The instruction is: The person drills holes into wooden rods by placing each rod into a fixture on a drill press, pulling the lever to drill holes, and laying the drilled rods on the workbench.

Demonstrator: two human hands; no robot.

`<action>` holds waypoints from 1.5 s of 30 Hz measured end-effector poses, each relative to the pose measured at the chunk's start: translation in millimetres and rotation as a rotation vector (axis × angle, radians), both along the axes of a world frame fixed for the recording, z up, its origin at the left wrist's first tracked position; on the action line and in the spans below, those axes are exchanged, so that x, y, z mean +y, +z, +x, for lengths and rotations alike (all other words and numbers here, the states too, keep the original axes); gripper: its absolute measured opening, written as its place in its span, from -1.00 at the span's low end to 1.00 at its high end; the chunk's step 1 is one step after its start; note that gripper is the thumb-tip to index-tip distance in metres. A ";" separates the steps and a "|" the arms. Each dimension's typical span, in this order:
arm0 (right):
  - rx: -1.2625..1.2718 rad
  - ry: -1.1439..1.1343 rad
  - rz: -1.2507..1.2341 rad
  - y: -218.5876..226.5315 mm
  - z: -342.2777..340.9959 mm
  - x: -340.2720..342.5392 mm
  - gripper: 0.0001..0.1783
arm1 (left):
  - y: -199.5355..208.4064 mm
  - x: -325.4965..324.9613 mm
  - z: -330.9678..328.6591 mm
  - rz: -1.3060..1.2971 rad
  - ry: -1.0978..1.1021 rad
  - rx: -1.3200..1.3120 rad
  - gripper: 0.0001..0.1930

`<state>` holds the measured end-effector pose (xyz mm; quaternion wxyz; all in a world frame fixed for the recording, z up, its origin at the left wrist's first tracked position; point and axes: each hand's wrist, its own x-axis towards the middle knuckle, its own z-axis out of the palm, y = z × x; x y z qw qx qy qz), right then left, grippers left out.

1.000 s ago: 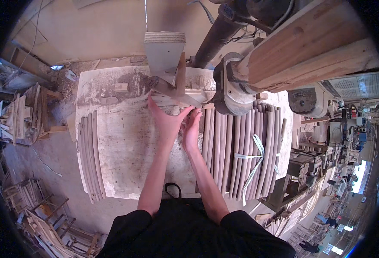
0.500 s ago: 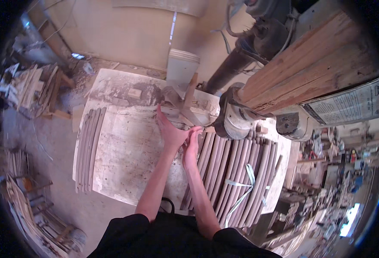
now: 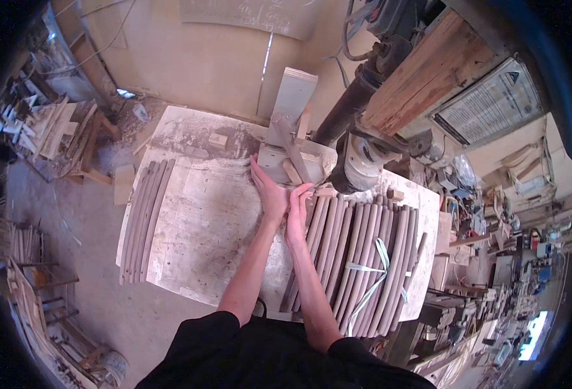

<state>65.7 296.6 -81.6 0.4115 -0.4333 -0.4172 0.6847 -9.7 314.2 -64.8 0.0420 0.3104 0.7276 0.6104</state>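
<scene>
Left hand [image 3: 271, 196] spread now at the near-left edge of the grey wooden jig [image 3: 290, 104]; right hand [image 3: 297, 217] meets it at the near side, fingers together, its grip impossible to tell! A wooden stick [image 3: 290, 142] slants across the jig.

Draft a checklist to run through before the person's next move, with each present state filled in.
1. Bare left hand at the grey rectangular wooden block: ok.
2. Bare right hand apart from the round pale-and-dark metal machine head: ok, gap visible.
3. Firm grip on the slim brown wooden stick at the block: cannot tell.
4. Pale green strap tied across part of the right-hand stack of long brown wooden sticks: ok.
5. Whitish flat worktop free of loose pieces: not ok, a small tan wooden offcut lies near its far edge.
</scene>
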 end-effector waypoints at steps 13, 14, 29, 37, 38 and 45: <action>0.059 -0.044 0.026 7.0 -6.4 -5.5 0.00 | -41.7 20.6 -4.2 0.068 0.080 0.066 0.12; 0.093 -0.016 -0.008 3.0 -3.6 -4.8 0.00 | -40.5 22.6 -2.9 0.076 0.088 0.074 0.20; 0.061 0.063 -0.023 -13.1 7.7 5.3 0.05 | -24.7 13.6 -0.6 -0.002 0.060 0.174 0.61; 0.086 0.014 -0.060 6.7 3.4 -1.5 0.11 | -36.0 18.1 -2.6 -0.026 0.045 0.137 0.64; 0.061 0.057 -0.066 7.1 6.7 0.0 0.11 | -35.3 18.4 -1.4 -0.024 0.039 0.114 0.65; 0.022 0.036 -0.030 14.7 16.7 -0.5 0.12 | -26.9 16.8 4.9 -0.032 0.045 0.087 0.67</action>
